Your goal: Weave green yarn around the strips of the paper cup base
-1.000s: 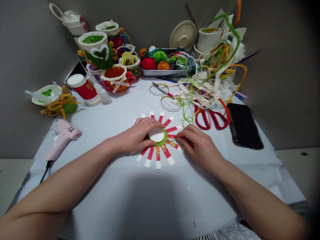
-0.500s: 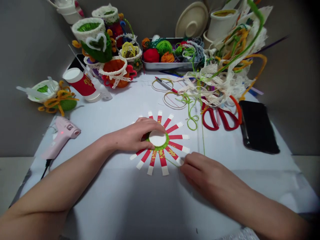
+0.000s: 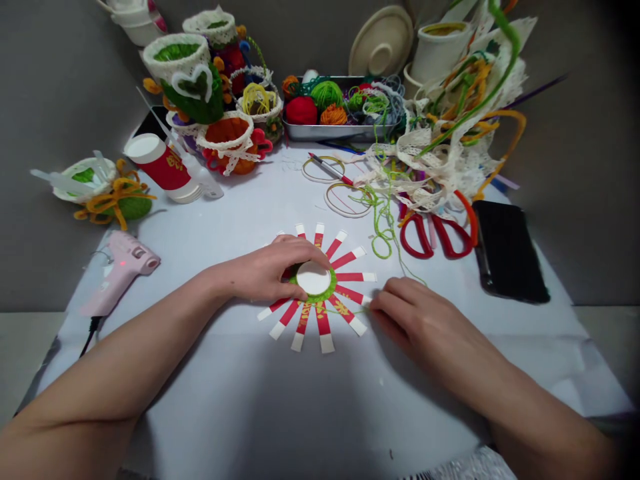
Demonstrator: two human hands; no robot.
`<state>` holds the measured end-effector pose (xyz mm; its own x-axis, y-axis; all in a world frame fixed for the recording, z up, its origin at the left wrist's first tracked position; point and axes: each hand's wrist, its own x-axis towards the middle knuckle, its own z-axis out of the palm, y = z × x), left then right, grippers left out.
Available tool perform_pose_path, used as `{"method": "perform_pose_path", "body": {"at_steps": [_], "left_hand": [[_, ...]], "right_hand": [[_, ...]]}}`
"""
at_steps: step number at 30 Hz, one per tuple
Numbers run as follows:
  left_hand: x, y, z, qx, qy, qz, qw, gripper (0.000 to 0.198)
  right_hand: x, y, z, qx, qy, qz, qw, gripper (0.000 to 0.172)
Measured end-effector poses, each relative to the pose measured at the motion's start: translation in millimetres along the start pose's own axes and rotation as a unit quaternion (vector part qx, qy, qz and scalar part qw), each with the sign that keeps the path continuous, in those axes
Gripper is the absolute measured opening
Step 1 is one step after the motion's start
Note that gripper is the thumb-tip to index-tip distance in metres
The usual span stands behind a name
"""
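A paper cup cut into red and white strips [image 3: 313, 279] lies splayed flat like a sun, its round white base in the middle. Green yarn [image 3: 327, 293] is woven in a ring around that base. My left hand [image 3: 285, 267] grips the cut cup at its left side, thumb and fingers curved about the yarn ring. Off the ring's lower right runs a thin green strand, pinched between the fingertips of my right hand [image 3: 400, 307]. More of the strand trails from behind this hand up toward loose green loops [image 3: 383, 243].
Red-handled scissors [image 3: 445, 237] and a black phone [image 3: 511, 252] lie to the right. A pink glue gun [image 3: 123, 270] rests at left. Behind stand decorated cups [image 3: 235, 140], a metal tray [image 3: 330, 132] of yarn balls, a pen [image 3: 330, 169] and a lace heap [image 3: 430, 150].
My right hand has moved up and slightly right, swinging the strand to a flatter angle. The trailing yarn by the scissors has gone slack and curved. My left hand keeps its hold.
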<state>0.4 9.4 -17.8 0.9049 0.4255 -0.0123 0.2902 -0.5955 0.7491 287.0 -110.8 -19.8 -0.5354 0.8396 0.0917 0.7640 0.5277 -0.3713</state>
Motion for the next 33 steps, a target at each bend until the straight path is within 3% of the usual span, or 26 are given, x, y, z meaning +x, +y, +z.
{"method": "perform_pose_path", "body": {"at_steps": [3, 9, 14, 19, 24, 33], "left_hand": [[1, -1, 0.7, 0.003, -0.003, 0.000, 1.000, 0.033], [2, 0, 2.3, 0.011, 0.001, -0.003, 1.000, 0.034], [3, 5, 7.8, 0.039, 0.025, -0.008, 0.999, 0.040], [5, 8, 16.8, 0.055, 0.080, -0.041, 0.994, 0.063], [5, 3, 16.4, 0.087, 0.076, -0.068, 0.991, 0.066], [-1, -2, -1.2, 0.032, 0.013, -0.051, 0.998, 0.043]], "right_hand": [[14, 8, 9, 0.034, 0.035, 0.030, 0.998, 0.019], [41, 13, 30, 0.083, 0.164, 0.111, 0.977, 0.014], [47, 9, 38, 0.081, 0.157, 0.136, 0.975, 0.015], [48, 10, 41, 0.079, 0.153, 0.146, 0.974, 0.015], [45, 10, 34, 0.092, 0.149, 0.111, 0.978, 0.015], [23, 1, 8, 0.106, 0.094, -0.023, 0.990, 0.015]]}}
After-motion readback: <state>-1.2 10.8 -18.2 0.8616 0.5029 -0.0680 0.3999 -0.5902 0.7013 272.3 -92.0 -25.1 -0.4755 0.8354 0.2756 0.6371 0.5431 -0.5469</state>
